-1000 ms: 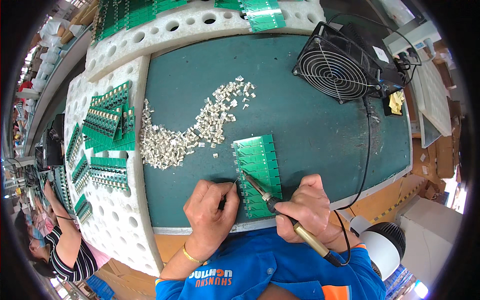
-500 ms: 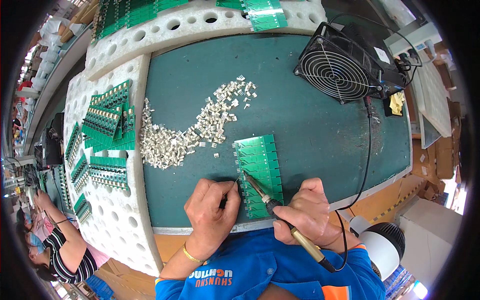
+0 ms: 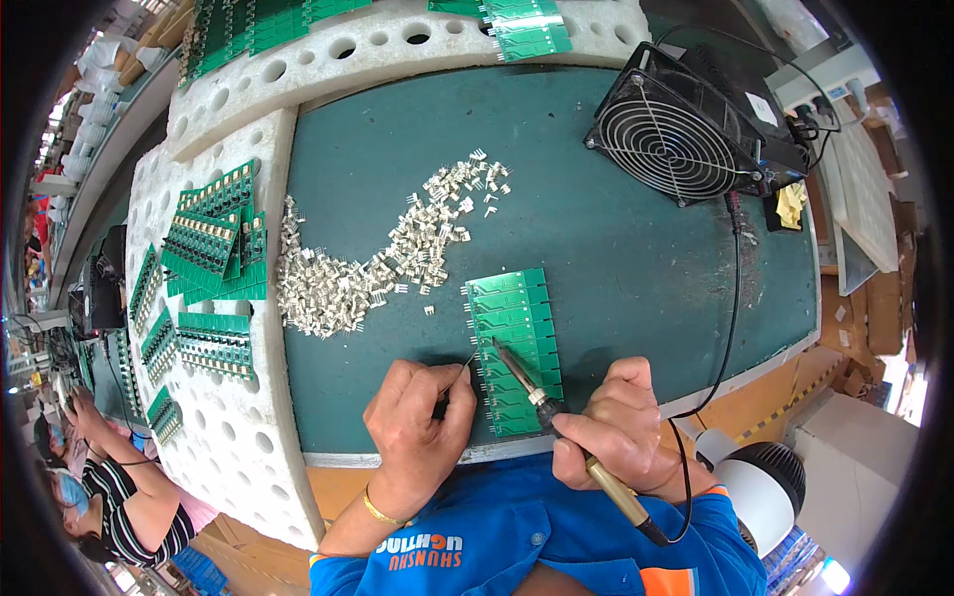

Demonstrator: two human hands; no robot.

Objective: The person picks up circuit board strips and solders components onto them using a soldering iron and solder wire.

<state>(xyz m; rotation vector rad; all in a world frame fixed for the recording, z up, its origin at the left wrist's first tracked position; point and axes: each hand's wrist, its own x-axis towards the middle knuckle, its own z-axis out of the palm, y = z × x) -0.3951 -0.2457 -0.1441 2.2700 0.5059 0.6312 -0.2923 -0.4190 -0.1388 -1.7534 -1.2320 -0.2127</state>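
Observation:
My left hand (image 3: 417, 427) is closed on a thin solder wire (image 3: 461, 372), whose end reaches the left edge of a green circuit board (image 3: 512, 308). The board lies on the mat, with white pin connectors along its left edge. My right hand (image 3: 611, 427) grips a soldering iron (image 3: 616, 492) with a brass-coloured handle; its tip is over the board's left part, close to the wire's end. Whether the tip touches a joint is too small to tell. A pile of loose white connectors (image 3: 328, 293) lies up and left of the board.
A black fan (image 3: 666, 149) stands back right, its cable crossing the green mat (image 3: 397, 129). Foam slabs (image 3: 224, 432) with populated boards (image 3: 214, 343) border the left and back. A white-and-black appliance (image 3: 745, 497) is at lower right. A co-worker in stripes (image 3: 134, 507) works at far left.
The iron's tip has shifted slightly right on the board, with my right hand moving a little. My left hand stays about still. The co-worker's arm has moved left and down.

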